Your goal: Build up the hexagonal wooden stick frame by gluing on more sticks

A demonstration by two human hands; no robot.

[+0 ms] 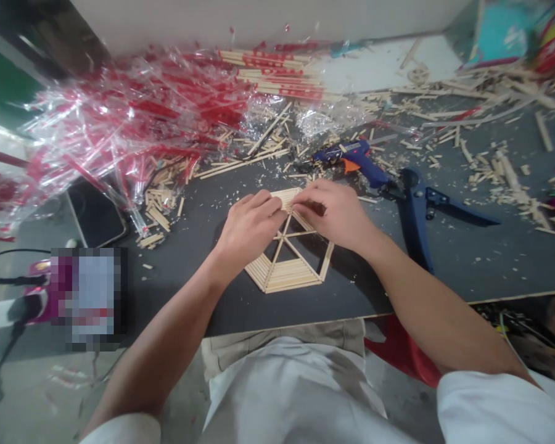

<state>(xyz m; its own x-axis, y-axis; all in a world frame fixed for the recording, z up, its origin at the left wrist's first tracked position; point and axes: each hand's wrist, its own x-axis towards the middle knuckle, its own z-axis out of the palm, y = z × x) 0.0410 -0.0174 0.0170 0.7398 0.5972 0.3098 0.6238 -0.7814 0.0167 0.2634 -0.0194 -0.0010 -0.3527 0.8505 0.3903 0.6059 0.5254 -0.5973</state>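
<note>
A many-sided frame of thin wooden sticks (292, 273) lies on the dark table, with spokes meeting at its middle and rows of sticks filling some sections. My left hand (253, 227) rests over its upper left part, fingers bent and closed on the frame's edge. Across from it, my right hand (329, 213) pinches at the top of the frame near a spoke; whatever lies between the fingertips is too small to make out. The fingertips of both hands are close together at the upper section.
A blue glue gun (358, 161) and blue cutters (415, 209) lie right of the frame. Red and clear wrappers (134, 123) heap at the back left, near a phone (95, 213). Stick scraps (504, 166) litter the table (189, 290). A power adapter stands at left.
</note>
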